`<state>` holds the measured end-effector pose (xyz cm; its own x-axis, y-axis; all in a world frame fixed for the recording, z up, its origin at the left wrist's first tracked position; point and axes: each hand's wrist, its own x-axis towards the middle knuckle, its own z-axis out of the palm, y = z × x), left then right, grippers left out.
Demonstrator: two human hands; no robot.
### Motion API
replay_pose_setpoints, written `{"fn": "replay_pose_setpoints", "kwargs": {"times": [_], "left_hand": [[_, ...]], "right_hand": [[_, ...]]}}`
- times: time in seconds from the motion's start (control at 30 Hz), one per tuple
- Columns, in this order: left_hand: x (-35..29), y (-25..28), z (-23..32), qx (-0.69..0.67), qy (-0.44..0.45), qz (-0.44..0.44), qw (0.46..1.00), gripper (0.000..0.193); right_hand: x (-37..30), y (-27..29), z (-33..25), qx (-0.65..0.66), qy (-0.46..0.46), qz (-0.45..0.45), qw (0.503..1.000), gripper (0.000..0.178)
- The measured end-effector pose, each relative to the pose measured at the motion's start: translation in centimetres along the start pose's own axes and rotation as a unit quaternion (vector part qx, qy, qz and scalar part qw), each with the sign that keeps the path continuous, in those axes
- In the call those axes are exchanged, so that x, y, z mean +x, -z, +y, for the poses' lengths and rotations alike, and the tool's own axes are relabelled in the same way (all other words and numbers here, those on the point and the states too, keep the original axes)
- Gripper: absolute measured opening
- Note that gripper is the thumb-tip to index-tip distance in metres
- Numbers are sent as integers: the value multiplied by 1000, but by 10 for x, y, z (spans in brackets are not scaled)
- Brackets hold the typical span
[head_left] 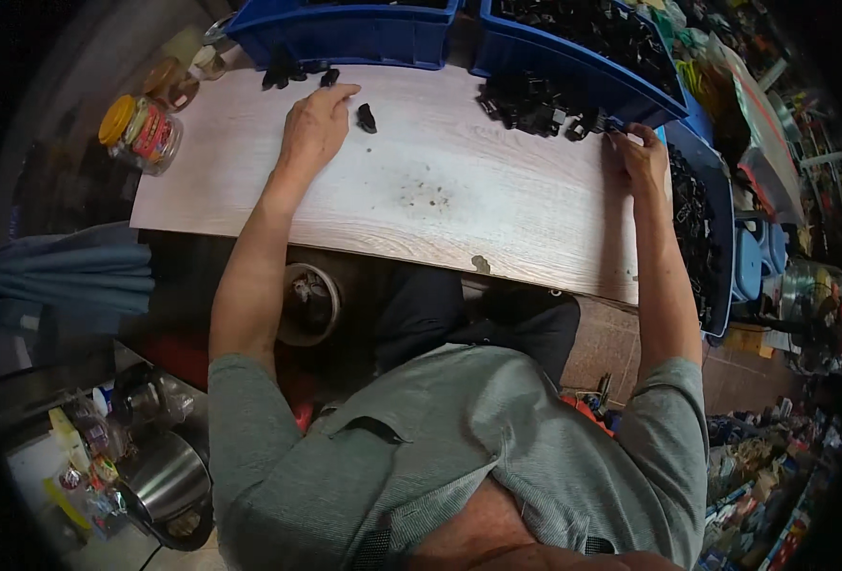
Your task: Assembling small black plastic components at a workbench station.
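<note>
See black piece just right of left hand, well left of right hand, lengthwise roughly fore-and-aft; cannot tell either hand's grip.

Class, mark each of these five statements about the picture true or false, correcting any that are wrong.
1. The jar on the left has a yellow lid. True.
2. The bins are red. False: the bins are blue.
3. The right hand is beside the heap of black pieces. True.
4. The left hand is inside a bin. False: the left hand is over the table.
5. A lone black piece lies just right of the left hand. True.
</note>
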<state>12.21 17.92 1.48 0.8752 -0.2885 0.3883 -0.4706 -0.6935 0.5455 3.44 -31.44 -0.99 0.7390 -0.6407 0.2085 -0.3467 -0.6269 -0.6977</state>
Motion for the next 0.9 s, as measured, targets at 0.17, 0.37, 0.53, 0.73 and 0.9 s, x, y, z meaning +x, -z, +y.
{"fn": "replay_pose_setpoints", "kwargs": {"times": [0.17, 0.37, 0.53, 0.73, 0.9], "left_hand": [[-9, -4, 11, 78, -159, -15, 984, 30], [-7, 3, 26, 105, -146, -92, 979, 29], [-1, -3, 25, 61, -83, -38, 994, 34], [-11, -12, 36, 19, -63, -71, 995, 27], [-40, -26, 64, 51, -114, -31, 992, 21]], "right_hand": [[1, 13, 14, 17, -54, 1, 998, 26], [-49, 41, -34, 153, -185, -68, 968, 30], [-75, 50, -54, 141, -228, -94, 959, 35], [-94, 57, -52, 139, -178, -135, 965, 38], [-106, 62, -56, 126, -215, -183, 951, 35]]}}
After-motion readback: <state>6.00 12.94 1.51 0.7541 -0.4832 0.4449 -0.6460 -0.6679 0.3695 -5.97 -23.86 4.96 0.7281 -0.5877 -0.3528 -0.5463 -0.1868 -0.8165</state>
